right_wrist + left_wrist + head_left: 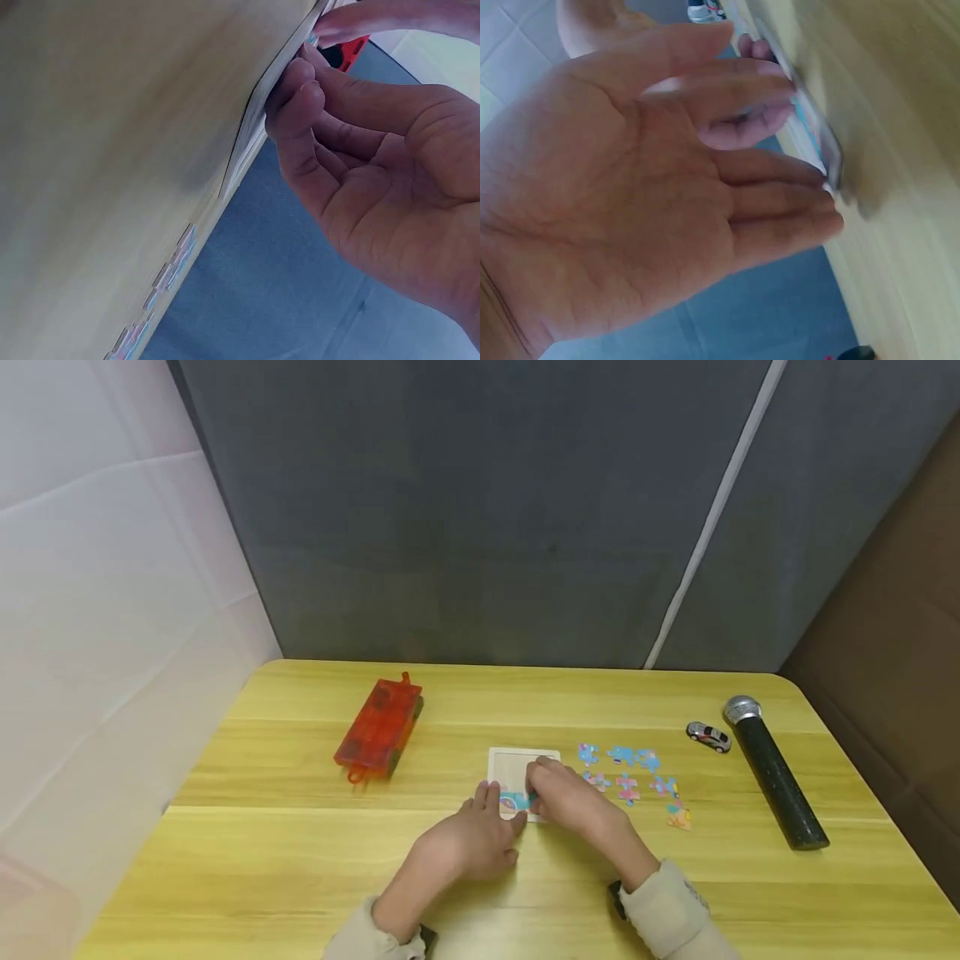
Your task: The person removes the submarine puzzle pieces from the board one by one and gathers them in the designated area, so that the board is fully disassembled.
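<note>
A small square puzzle tray [525, 751] with a pale wooden rim lies on the table, with joined picture pieces [510, 803] along its near edge. My left hand [480, 837] rests at the tray's lower left, fingers extended against its edge; the left wrist view shows its palm and straight fingers [780, 236]. With curled fingertips, my right hand [566, 795] holds a teal puzzle piece [533, 801] down in the tray's lower right. In the right wrist view, the bent fingers [300, 109] of that hand meet the tray, and they mostly hide the piece.
Several loose puzzle pieces [627, 787] lie to the right of the tray. Beyond them are a toy car [708, 737] and a black microphone [780, 781]. A red translucent case [380, 724] sits at the left. A grey partition [465, 527] stands behind the table.
</note>
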Motion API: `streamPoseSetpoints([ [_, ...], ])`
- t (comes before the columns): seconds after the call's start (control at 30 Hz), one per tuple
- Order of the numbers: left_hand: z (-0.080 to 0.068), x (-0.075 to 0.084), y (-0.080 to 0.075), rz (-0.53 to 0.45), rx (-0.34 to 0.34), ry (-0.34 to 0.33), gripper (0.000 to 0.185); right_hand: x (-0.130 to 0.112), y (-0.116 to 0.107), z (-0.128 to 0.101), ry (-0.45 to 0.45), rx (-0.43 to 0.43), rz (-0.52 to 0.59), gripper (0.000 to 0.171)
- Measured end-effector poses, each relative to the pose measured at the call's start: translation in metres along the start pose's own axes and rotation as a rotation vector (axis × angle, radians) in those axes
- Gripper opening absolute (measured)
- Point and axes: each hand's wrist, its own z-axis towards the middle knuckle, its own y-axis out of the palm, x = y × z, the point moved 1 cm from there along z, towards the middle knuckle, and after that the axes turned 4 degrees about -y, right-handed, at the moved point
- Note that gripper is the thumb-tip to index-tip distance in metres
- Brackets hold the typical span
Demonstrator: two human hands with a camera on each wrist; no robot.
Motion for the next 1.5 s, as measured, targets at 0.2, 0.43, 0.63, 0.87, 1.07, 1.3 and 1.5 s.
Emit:
streamPoseSetpoints([
  [0.2, 0.0, 0.005, 0.008, 0.029, -0.007, -0.051, 0.067, 0.009, 0.007, 0.004, -0.008, -0.005, -0.015, 0.017],
  [0.43, -0.01, 0.016, -0.009, 0.104, 0.024, -0.073, 0.063, 0.0, 0.0, 0.003, 0.028, 0.02, -0.017, 0.021],
  [0.63, -0.015, 0.019, -0.014, 0.082, 0.014, -0.085, 0.062, 0.022, -0.013, 0.002, -0.058, 0.017, 0.118, 0.02],
  [0.87, -0.014, 0.021, -0.011, 0.068, 0.013, -0.098, 0.061, 0.057, -0.055, -0.027, -0.013, -0.062, 0.301, 0.019],
  [1.07, 0.015, 0.008, 0.024, 0.12, 0.046, -0.073, 0.065, 0.084, -0.067, -0.05, 0.068, -0.248, 0.455, 0.019],
  [1.3, -0.007, 0.018, -0.002, 0.095, 0.03, -0.096, 0.062, 0.102, -0.072, -0.066, 0.269, -0.302, 0.443, 0.021],
  [1.5, -0.012, 0.022, -0.008, 0.081, 0.034, -0.098, 0.06, 0.102, -0.067, -0.065, 0.308, -0.304, 0.4, 0.022],
])
